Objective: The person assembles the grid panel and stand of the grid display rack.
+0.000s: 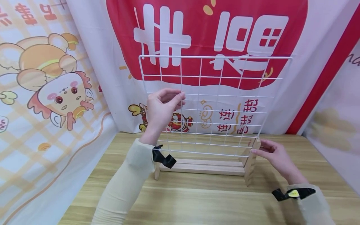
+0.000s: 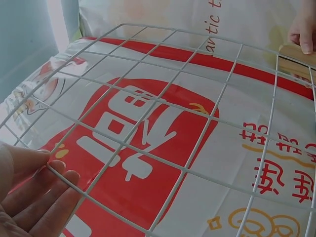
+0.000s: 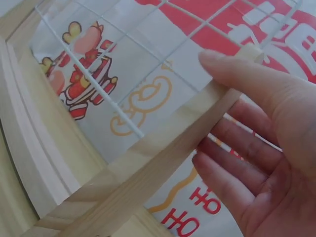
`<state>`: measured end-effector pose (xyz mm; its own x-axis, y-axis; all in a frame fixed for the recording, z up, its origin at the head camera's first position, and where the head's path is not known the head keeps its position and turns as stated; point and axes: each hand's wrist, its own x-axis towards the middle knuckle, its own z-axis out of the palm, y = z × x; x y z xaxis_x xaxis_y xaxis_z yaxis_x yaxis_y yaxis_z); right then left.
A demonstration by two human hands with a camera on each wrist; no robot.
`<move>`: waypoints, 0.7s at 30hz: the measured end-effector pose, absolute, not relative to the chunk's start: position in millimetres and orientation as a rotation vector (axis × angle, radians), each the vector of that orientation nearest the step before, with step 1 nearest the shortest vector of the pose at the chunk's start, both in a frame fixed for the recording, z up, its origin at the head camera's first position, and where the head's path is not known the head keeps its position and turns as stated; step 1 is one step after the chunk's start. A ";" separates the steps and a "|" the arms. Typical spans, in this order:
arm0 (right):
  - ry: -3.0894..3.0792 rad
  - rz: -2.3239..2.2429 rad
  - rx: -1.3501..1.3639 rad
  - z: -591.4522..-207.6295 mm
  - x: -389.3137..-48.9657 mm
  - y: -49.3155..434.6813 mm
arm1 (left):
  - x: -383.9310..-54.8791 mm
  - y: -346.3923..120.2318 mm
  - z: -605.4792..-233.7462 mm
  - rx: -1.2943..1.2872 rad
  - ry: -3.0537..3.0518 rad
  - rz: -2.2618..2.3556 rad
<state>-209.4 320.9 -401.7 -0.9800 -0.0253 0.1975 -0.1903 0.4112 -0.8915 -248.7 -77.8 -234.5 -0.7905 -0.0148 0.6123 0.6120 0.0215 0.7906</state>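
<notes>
A white wire grid panel stands upright on a pale wooden stand, which has an upright at each end and a crossbar between. My left hand pinches a wire in the left half of the grid; in the left wrist view, thumb and fingers meet around that wire. At the other end, my right hand holds the right wooden upright near its top. The right wrist view has the thumb over the upright's near edge and the fingers behind it. The left upright is partly hidden behind my left sleeve.
The stand rests on a wood-grain table. Behind it hangs a white cloth with a large red printed patch. A cartoon-printed cloth lines the left side, another pale cloth the right. Black straps hang at both wrists.
</notes>
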 end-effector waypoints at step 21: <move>-2.162 1.591 0.096 -279.1 -190.7 300.0 | -243.0 -78.7 -238.9 -0.566 -1.868 -1.791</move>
<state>-190.7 300.0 -279.1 -0.8953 0.2063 0.3947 -0.3154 0.3319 -0.8890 -243.0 -78.7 -238.9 -0.7954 -0.0366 0.6050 0.6029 0.0541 0.7960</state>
